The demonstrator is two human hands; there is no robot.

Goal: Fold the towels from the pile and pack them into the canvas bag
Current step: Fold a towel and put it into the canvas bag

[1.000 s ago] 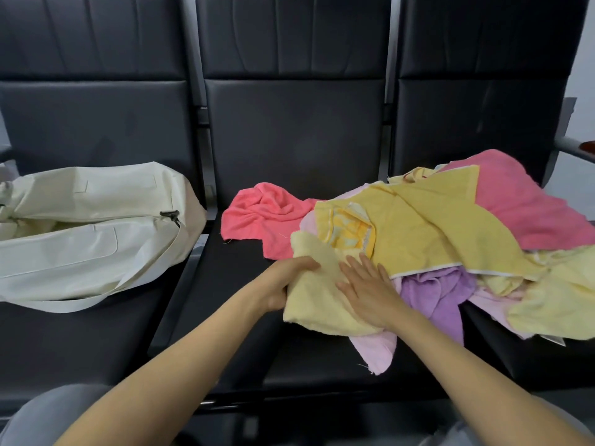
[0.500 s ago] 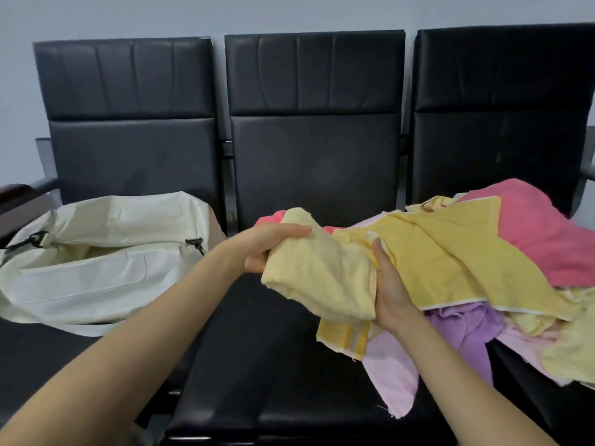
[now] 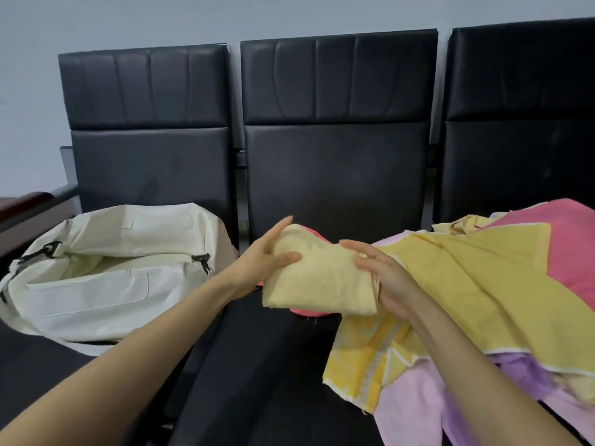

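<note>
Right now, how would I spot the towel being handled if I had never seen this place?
Look at the middle of three black padded seats, between the cream canvas bag and the heap of coloured towels. The left hand and right hand hold a folded pale yellow terry towel above it. It is paler and fluffier than the deeper yellow white-edged towel beside it.

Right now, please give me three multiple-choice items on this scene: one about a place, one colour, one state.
1. The cream canvas bag lies on: A the left black padded seat; B the middle seat; C the floor.
2. The folded terry towel held up is: A purple; B pale yellow; C pink.
3. The bag's top is: A zipped shut; B open; C covered by towels.
Key: 1 A, it rests on that seat. 2 B, left hand and right hand grip pale yellow cloth. 3 B, its pale inside shows.
</note>
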